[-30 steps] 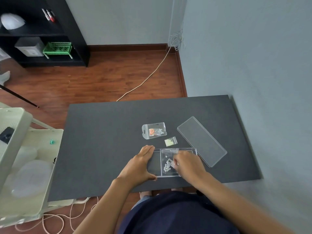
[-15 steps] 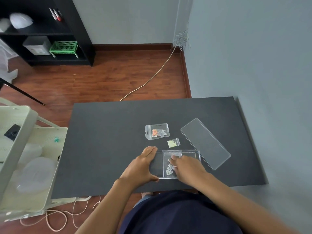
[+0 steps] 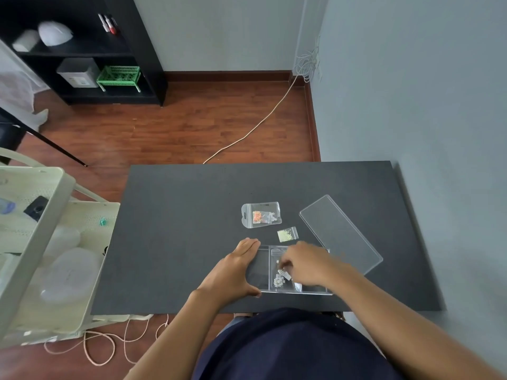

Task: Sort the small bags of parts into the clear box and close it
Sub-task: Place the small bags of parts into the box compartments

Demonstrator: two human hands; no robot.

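The clear box (image 3: 263, 270) lies open near the front edge of the black table (image 3: 178, 229). My left hand (image 3: 236, 272) clasps its left end, thumb on the near side. My right hand (image 3: 304, 263) reaches into the middle compartment, fingertips on a small bag of white parts (image 3: 279, 278) lying inside. Behind the box sit a tiny bag of pale yellow parts (image 3: 287, 234) and a larger bag with orange and white parts (image 3: 261, 215). The clear lid (image 3: 340, 233) rests flat to the right, angled.
A cream utility cart (image 3: 41, 242) with plastic containers stands left of the table. A grey wall runs along the table's right side. Cables lie on the wooden floor by the cart and behind the table. A black shelf (image 3: 82, 50) stands far left.
My right hand has shifted slightly inside the box while pressing the white-parts bag down. My left hand stays on the box's left end. The two bags and the lid have not moved.
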